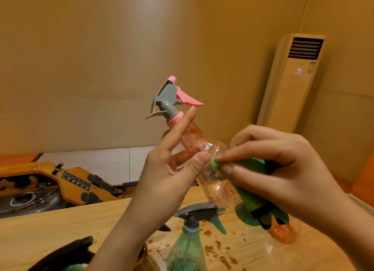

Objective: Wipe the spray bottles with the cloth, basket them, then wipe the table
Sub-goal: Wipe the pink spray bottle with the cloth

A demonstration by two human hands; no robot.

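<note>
A clear pink spray bottle (212,181) with a grey and pink trigger head is held tilted above the wooden table (60,226). My left hand (172,169) grips its neck, thumb on the body and index finger pointing up along it. My right hand (283,165) pinches a green cloth (251,181) and presses it against the bottle's body. A green spray bottle (188,248) with a dark grey head stands on the table below. Behind the cloth show another green bottle (244,214) and an orange-pink one (283,232), both partly hidden.
Brown liquid drops (214,248) are spattered over the table around the bottles. A dark basket edge (66,252) shows at the bottom left. Beyond the table lie a yellow machine (60,181) on the floor and a standing air conditioner (291,82) by the wall.
</note>
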